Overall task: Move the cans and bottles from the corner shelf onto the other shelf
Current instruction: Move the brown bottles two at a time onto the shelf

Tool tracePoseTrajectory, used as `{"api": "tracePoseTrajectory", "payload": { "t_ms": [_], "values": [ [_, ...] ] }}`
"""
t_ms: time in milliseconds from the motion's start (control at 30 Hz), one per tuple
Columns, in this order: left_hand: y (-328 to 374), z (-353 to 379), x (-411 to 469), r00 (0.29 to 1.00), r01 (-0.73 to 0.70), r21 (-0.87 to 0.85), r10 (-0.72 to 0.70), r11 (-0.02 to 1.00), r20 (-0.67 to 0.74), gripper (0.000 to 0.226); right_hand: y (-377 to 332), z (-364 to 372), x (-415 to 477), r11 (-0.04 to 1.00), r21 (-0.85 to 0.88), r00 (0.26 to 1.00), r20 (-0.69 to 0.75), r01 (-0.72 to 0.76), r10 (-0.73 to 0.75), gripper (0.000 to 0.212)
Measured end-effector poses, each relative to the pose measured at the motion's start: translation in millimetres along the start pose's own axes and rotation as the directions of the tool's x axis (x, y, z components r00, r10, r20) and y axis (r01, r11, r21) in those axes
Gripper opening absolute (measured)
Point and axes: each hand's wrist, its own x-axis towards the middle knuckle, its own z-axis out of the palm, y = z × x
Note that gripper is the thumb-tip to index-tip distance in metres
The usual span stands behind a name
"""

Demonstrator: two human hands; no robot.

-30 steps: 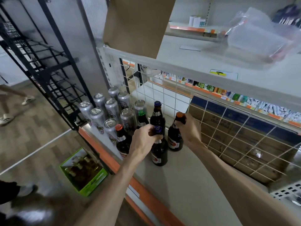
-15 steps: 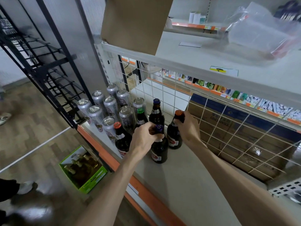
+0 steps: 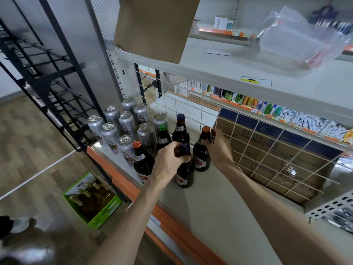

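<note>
Both hands are on glass here: the left hand (image 3: pixel 168 161) wraps its fingers (image 3: pixel 180 150) around the neck of the purple-capped bottle (image 3: pixel 185 169), which stands upright on the pale shelf (image 3: pixel 219 203), and the right hand (image 3: pixel 219 148) closes on the neck of the orange-capped bottle (image 3: pixel 201 152), also upright and just beside the first. Past the left fingers stand a green-capped bottle (image 3: pixel 163 136) and a second purple-capped one (image 3: pixel 180 129), and to their left a red-capped bottle (image 3: pixel 142 161) sits near the shelf's orange front edge (image 3: pixel 122 180). Beyond that, a cluster of silver cans (image 3: pixel 122 127) fills the shelf's far-left end. Right behind the right fingers runs a white wire grid (image 3: pixel 248 150), and through it shows a brown cardboard carton with a blue band (image 3: pixel 267 134). Overhead, an upper shelf (image 3: pixel 248 73) carries a clear plastic bag (image 3: pixel 298 39) and a hanging sheet of cardboard (image 3: pixel 154 25). To the left of the hands rises a black metal rack (image 3: pixel 47 77). Down below on the wood-pattern floor (image 3: pixel 28 150), a green crate of bottles (image 3: pixel 93 199) rests against the shelf base, and a shoe (image 3: pixel 19 224) shows at the lower left edge.
</note>
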Motion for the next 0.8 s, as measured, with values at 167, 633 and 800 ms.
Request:
{"api": "tracePoseTrajectory", "payload": {
  "t_ms": [167,633,800],
  "values": [
    [12.6,-0.3,-3.3,0.997,-0.060,-0.006,0.059,0.998,-0.054,0.038,-1.9,-6.1,-16.7,0.999,0.034,0.998,-0.042,0.038,-0.037,0.027],
    [92.8,57.0,-34.7,0.914,-0.406,0.286,0.388,0.868,0.121,0.041,10.1,-103.2,-95.1,0.996,-0.071,0.983,-0.179,-0.055,0.042,0.031],
    [128.4,111.1,-57.0,0.835,-0.548,0.419,0.445,0.724,0.323,0.048,42.0,-162.8,-130.6,0.946,-0.298,0.957,-0.288,-0.127,0.038,0.031]
  ]
}}
